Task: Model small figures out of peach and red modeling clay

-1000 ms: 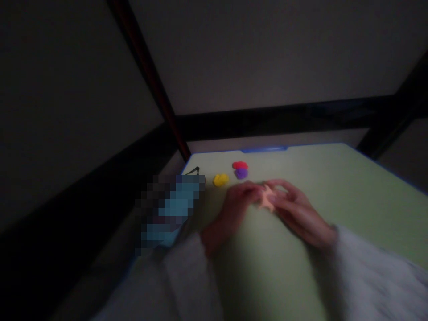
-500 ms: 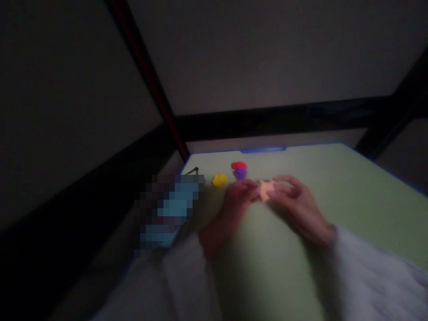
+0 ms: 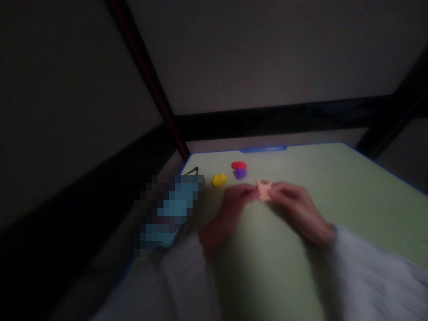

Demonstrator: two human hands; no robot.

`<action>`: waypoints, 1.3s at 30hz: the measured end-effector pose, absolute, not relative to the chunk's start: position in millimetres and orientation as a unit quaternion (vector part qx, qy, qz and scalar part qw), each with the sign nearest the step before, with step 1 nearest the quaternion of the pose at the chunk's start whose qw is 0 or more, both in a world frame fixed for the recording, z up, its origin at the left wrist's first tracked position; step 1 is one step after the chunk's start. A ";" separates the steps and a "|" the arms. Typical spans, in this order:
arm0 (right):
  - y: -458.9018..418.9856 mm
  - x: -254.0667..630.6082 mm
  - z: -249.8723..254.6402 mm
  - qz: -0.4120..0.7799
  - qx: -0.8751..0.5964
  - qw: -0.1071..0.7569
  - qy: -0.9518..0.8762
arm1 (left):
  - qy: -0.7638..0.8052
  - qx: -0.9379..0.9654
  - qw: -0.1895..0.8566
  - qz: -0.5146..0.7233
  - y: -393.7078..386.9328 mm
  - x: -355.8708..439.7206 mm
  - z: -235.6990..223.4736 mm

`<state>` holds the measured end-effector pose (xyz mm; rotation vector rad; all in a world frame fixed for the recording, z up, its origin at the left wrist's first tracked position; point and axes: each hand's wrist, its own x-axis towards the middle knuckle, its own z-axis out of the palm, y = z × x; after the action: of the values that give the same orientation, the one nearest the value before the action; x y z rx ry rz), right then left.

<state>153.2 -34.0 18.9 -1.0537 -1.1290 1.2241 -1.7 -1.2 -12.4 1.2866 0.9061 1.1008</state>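
While the left hand (image 3: pixel 230 203) pinches one edge of the peach, star-like clay piece (image 3: pixel 265 193) between its fingertips, the right hand (image 3: pixel 299 210) grips the opposite side with thumb and fingers drawn together, over the pale green table (image 3: pixel 354 191). Just beyond the left hand lies a yellow clay lump (image 3: pixel 220 180), with a purple lump (image 3: pixel 240 173) farther back, against a red lump (image 3: pixel 239 165); a light-blue object (image 3: pixel 177 203), pixelated beyond recognition, lies toward the left edge.

One peach-coloured pointed piece (image 3: pixel 264 192): was held between the left hand (image 3: pixel 233 203) and the right hand (image 3: pixel 297 207), at their fingertips. One red lump (image 3: pixel 239 165), one purple lump (image 3: pixel 240 173) just before it: lay on a pale green, blue-edged tabletop (image 3: pixel 337 191). One yellow lump (image 3: pixel 220 180): lay nearby, leftward.
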 end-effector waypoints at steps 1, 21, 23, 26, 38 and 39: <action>-34.1 153.1 18.7 0.517 -0.446 0.553 -0.477 | 0.387 0.554 0.565 0.473 -0.7 -2.0 -12.9; -36.8 150.9 23.4 0.563 -0.448 0.483 -0.498 | 0.416 0.562 0.498 0.513 -2.8 6.0 4.5; -37.0 150.9 21.8 0.583 -0.435 0.488 -0.483 | 0.418 0.542 0.515 0.516 -1.1 6.2 1.4; -35.5 152.1 18.2 0.607 -0.413 0.523 -0.434 | 0.414 0.498 0.570 0.506 0.2 6.4 -4.3; -34.6 153.8 17.1 0.618 -0.405 0.516 -0.433 | 0.401 0.578 0.547 0.454 2.9 0.8 -13.7; -34.2 154.0 16.6 0.617 -0.402 0.519 -0.434 | 0.400 0.580 0.546 0.454 3.0 0.8 -14.2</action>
<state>154.0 -34.2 16.6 -0.9654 -1.0416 1.4797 0.8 3.0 -14.2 1.3751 0.9481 1.0753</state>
